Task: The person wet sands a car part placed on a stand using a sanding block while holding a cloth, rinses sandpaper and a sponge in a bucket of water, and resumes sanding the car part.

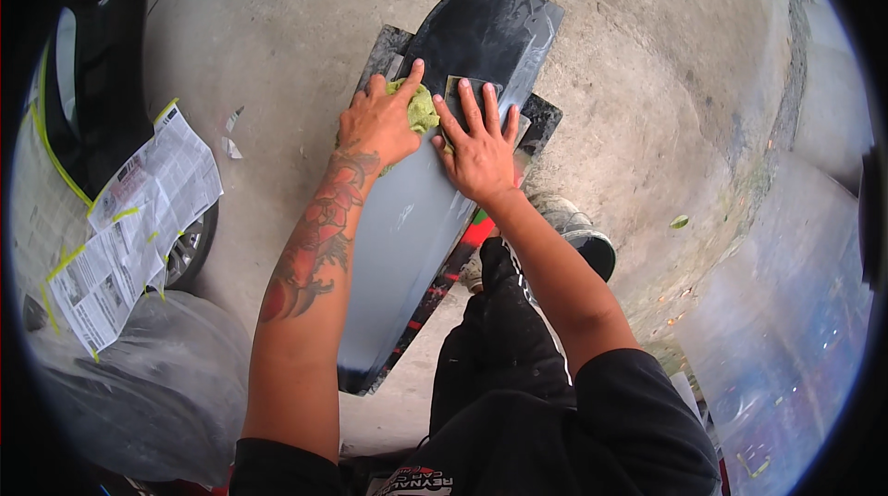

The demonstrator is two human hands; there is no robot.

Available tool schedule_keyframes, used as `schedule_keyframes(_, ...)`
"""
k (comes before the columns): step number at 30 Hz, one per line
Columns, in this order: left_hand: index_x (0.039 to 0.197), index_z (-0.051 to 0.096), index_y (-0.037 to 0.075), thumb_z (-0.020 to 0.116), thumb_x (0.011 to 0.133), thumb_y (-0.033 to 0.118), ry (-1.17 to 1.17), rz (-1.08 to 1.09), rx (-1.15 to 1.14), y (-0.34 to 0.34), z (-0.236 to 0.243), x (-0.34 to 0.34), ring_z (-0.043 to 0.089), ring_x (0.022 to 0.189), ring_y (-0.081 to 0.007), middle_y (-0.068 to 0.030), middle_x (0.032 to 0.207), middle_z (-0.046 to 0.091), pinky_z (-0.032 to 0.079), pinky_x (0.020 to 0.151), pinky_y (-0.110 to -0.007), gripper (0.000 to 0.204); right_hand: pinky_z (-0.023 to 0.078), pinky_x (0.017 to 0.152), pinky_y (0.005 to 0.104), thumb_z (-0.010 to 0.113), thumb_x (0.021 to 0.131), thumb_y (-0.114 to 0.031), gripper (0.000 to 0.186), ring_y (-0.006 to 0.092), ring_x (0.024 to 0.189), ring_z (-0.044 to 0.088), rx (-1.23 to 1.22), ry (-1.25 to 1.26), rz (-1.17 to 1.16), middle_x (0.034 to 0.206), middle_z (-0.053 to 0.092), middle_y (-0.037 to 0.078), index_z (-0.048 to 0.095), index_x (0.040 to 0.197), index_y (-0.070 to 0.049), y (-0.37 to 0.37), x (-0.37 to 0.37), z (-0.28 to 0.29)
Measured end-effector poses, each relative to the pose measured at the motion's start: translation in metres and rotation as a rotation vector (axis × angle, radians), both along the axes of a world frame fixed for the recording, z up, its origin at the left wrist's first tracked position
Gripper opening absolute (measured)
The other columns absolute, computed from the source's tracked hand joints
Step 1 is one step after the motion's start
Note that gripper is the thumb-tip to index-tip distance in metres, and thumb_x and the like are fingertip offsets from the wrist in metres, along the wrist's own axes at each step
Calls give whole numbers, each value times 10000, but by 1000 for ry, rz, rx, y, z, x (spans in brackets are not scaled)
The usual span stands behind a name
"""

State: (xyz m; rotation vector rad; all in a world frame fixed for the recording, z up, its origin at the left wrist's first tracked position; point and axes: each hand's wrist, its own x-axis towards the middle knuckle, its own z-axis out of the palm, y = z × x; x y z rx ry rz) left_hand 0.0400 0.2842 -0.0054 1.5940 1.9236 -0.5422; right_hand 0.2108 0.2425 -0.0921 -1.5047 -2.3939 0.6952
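A long panel, grey over most of its length and black at the far end, lies lengthwise before me. Its surface looks wet in places. My left hand grips a crumpled yellow-green cloth at the panel's left edge, its index finger pointing forward. Just right of it, my right hand lies flat with spread fingers. Under those fingers is a thin dark sheet with a pale edge, which looks like sandpaper; most of it is covered by the hand.
Dark support pieces stick out beneath the panel. A bucket stands to the right, near my leg. On the left are a car part masked with newspaper, a wheel and plastic sheeting. Clear plastic hangs or lies at right.
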Motion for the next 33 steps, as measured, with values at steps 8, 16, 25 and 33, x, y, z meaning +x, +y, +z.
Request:
schedule_keyframes(8, 1633, 202, 279, 751, 788, 232, 15, 73, 48, -3, -7, 4, 568, 1235, -383, -171, 1363, 491, 505, 1003, -487, 1009, 153, 1176, 695, 601, 973, -419, 606, 388, 1552, 173, 5, -13, 1, 1669, 270, 95, 426, 1546, -332, -4, 0, -7)
schedule_keyframes(16, 1629, 203, 338, 758, 766, 255, 2, 135, 47, 0, -3, 5, 578, 1243, -392, -157, 1350, 509, 494, 1019, -493, 1029, 153, 1182, 695, 550, 986, -493, 686, 351, 1554, 182, 8, -10, -28, 1676, 264, 67, 362, 1581, -208, 0, 1, -5)
schedule_keyframes(25, 1613, 243, 185, 791, 779, 240, 0, 206, 154, -120, -6, 5, 317, 1455, -438, -159, 1634, 206, 421, 1098, -558, 999, 190, 1185, 666, 478, 1025, -474, 649, 319, 1529, 244, 197, -248, 71, 1652, 318, 35, 383, 1565, -128, 91, -16, 14)
schedule_keyframes(33, 1638, 93, 176, 899, 720, 385, -43, 496, 53, -228, 3, 12, 140, 1499, -547, -223, 1661, 79, 345, 1069, -744, 1239, 99, 1250, 609, 446, 1034, -446, 653, 228, 1563, 195, 1, -256, 806, 1697, 219, -24, 284, 1613, -193, 27, -37, 31)
